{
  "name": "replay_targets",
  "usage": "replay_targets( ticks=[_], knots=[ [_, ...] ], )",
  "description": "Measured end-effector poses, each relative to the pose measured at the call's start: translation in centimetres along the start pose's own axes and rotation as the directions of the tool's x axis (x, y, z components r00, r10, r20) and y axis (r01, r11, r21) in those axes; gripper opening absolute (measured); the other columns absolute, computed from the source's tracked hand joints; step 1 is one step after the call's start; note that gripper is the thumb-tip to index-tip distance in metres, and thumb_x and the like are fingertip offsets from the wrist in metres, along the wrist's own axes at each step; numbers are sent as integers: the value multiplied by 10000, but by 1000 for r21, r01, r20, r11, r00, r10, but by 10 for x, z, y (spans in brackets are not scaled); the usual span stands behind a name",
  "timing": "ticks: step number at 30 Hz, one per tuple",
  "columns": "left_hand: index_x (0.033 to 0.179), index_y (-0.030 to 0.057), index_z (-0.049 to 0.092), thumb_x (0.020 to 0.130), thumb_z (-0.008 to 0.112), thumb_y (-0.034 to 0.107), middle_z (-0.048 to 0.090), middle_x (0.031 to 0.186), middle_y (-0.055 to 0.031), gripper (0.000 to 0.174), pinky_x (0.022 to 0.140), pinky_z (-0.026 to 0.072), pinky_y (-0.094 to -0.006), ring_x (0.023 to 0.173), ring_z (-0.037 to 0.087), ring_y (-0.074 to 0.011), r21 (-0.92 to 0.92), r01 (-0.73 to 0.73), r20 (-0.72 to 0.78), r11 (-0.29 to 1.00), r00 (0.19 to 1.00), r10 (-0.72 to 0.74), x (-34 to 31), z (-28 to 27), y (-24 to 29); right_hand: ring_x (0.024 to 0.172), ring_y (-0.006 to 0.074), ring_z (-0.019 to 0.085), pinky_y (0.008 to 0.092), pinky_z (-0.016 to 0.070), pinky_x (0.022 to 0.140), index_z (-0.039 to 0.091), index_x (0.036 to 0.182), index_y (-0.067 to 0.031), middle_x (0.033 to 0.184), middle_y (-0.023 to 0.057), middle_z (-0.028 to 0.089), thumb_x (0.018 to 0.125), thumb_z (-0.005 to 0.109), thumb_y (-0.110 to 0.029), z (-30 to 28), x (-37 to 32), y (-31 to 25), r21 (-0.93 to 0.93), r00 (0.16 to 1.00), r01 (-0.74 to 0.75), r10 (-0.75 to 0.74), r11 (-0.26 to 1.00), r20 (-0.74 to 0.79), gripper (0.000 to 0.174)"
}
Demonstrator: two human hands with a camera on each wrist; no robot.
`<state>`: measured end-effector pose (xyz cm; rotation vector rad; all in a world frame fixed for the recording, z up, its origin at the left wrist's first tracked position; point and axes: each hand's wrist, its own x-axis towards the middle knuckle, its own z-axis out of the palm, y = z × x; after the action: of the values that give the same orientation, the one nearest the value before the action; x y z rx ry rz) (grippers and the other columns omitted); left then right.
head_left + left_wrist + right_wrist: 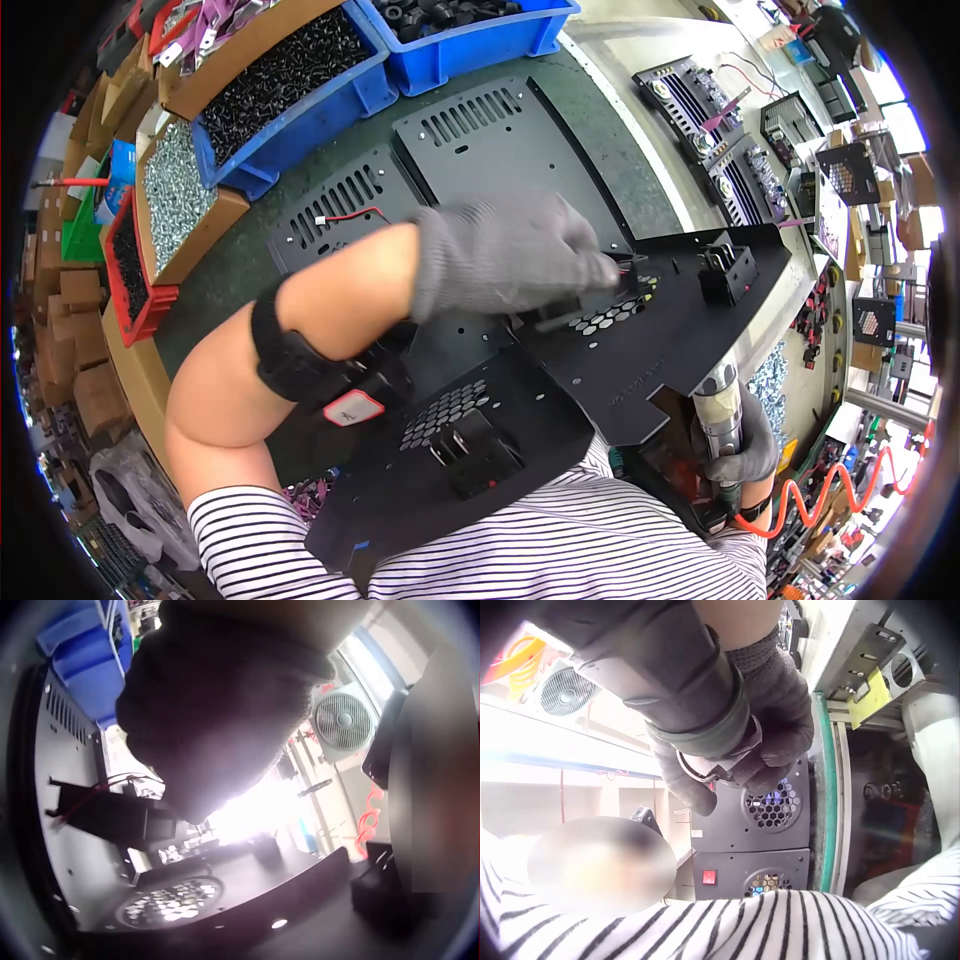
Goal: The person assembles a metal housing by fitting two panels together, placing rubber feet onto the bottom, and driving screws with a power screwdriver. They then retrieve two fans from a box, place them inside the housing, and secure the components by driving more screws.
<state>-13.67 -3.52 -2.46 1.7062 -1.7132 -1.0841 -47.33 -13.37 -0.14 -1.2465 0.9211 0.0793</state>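
Observation:
My gloved left hand [515,250] reaches over the black metal case, fingers curled down by the round honeycomb vent [605,318]. In the left wrist view its fingertips pinch the edge of a black cooling fan [105,814] with thin red and black wires. Motion blurs this hand, and in the head view it mostly covers the fan. Low on the right, my gloved right hand [752,445] grips an air screwdriver [722,415] upright, its red coiled hose trailing right. Black sockets [730,270] are fitted in the panels of the two cases.
Blue bins [290,110] of black screws and black parts stand at the back left, near a cardboard box of silver screws [180,190] and a red bin [130,265]. Electronic units [690,105] lie on the right-hand bench. A wire with a white connector [322,220] lies across one slotted panel.

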Motion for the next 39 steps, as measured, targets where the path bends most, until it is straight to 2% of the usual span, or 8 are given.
replay_targets(
  ticks=[6, 8, 10, 11, 17, 30, 35, 39],
  knots=[
    [1029, -30, 629, 884, 577, 332, 655, 852, -88, 394, 724, 469, -282, 801, 600, -146, -675, -13, -26, 738, 1000, -6, 6, 20, -6, 771, 136, 563, 275, 476, 710, 382, 1316, 65, 953, 59, 604, 407, 824, -190, -5, -4, 1, -41, 1000, -21, 20, 999, -24, 1042],
    [1047, -54, 619, 875, 604, 314, 661, 881, -66, 406, 748, 469, -256, 831, 592, -113, -555, 11, 36, 831, 999, 11, 9, 16, -15, 795, 144, 573, 273, 474, 713, 382, 1317, 68, 975, 67, 609, 398, 820, -185, 10, -1, -6, 4, 998, -9, 9, 1000, -65, 1049],
    [1066, -43, 621, 881, 599, 315, 663, 920, -64, 403, 776, 467, -243, 868, 588, -101, -270, -488, -253, 830, 868, 428, 22, 32, -34, 820, 152, 582, 271, 473, 717, 381, 1318, 70, 996, 75, 614, 389, 816, -181, 13, -1, -8, 55, 994, 11, -5, 998, -108, 1057],
    [1075, -23, 625, 886, 583, 323, 661, 931, -92, 397, 797, 466, -254, 888, 600, -133, -549, -141, -86, 824, 990, 113, 12, 23, -14, 814, 156, 588, 266, 471, 705, 379, 1320, 73, 1001, 78, 617, 382, 813, -174, 10, -3, -8, 54, 995, -22, 27, 998, -95, 1063],
    [1084, -15, 623, 895, 565, 327, 655, 957, -115, 396, 829, 463, -281, 904, 601, -172, -374, 38, 69, 927, 998, -13, 13, 15, 4, 744, 155, 591, 244, 461, 643, 379, 1315, 79, 982, 81, 614, 377, 803, -170, 4, -2, 2, 29, 995, 40, -37, 999, -91, 1059],
    [1113, -14, 605, 913, 527, 368, 635, 1009, -124, 438, 827, 467, -283, 934, 583, -167, -268, -270, -95, 925, 963, 253, 14, 22, 4, 1004, 168, 523, 318, 391, 923, 396, 1306, 46, 1126, 91, 562, 506, 844, -202, -19, 7, -10, -321, 993, 95, -67, 942, 99, 950],
    [1077, 12, 609, 926, 477, 320, 601, 853, -57, 368, 632, 451, -250, 727, 515, -112, -191, 48, -112, 980, 991, -70, -13, 9, 4, 786, 117, 527, 267, 444, 733, 433, 1298, -14, 885, 19, 566, 512, 822, -180, -28, 0, 0, -478, 968, 250, -206, 842, 144, 893],
    [1184, 4, 517, 921, 456, 180, 483, 719, 31, 322, 474, 338, -167, 566, 399, -39, -951, 82, -120, 299, 793, -597, -55, -14, -20, 695, 99, 527, 243, 444, 639, 469, 1246, 3, 822, 4, 563, 490, 807, -179, -25, -15, 21, -260, 984, 168, -178, 951, -16, 848]
  ],
)
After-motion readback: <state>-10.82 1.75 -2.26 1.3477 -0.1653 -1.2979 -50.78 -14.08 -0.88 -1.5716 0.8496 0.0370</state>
